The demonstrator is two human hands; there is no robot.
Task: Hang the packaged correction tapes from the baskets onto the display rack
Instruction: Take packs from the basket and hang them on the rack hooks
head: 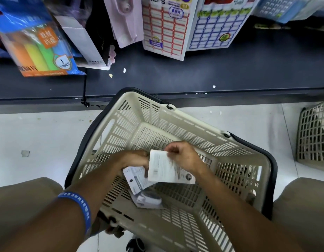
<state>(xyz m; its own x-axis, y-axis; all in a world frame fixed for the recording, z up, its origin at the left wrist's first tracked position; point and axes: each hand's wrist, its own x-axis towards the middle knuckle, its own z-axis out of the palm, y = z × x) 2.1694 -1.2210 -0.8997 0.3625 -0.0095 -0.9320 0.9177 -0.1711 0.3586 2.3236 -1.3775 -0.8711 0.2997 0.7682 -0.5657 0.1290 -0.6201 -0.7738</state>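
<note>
Person gathers tape packs from a basket (121,124) below the rack

Right hand (183,155) pinches a pack (164,168) by its top; left hand (135,158) grips a second pack (137,179), likely to hang next; another lies in the basket

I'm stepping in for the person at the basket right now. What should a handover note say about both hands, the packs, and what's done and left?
Left hand: grips a correction tape pack low inside the beige basket.
Right hand: pinches the top of a second pack, back side up, above the basket floor.
Another pack lies on the basket floor.
Done: nothing from this grip hung yet.
Left: lift the packs out and hang them on the display rack; a second basket stands at right, contents unclear.
</note>
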